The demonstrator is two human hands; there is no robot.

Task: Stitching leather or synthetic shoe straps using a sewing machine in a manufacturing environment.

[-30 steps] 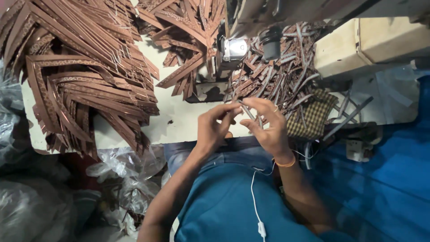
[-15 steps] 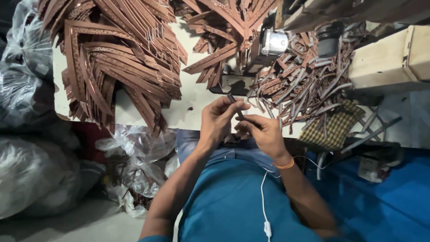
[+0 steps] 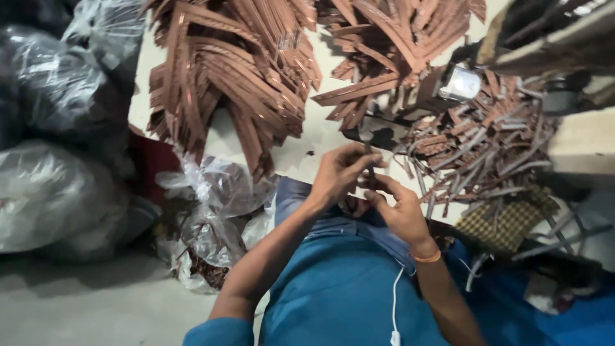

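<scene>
Both hands meet over the near edge of a pale worktable (image 3: 301,150). My left hand (image 3: 341,173) and my right hand (image 3: 397,208) pinch the same narrow brown strip (image 3: 369,168), which stands roughly upright between the fingertips. A large heap of brown strips (image 3: 224,83) lies on the table to the left, and another heap of brown strips (image 3: 391,45) lies at the top. A looser, greyer pile of strips (image 3: 487,150) spreads to the right of my hands. An orange band sits on my right wrist (image 3: 426,257).
A sewing machine (image 3: 544,38) with a round metal part (image 3: 459,83) stands at the upper right. Plastic bags (image 3: 70,160) crowd the left side and another plastic bag (image 3: 211,218) hangs below the table's edge. A checked cloth (image 3: 506,224) lies at right.
The view has shifted, so the table and heaps now sit further right and higher. My hands stay together on the strip, closer to the table's edge.
</scene>
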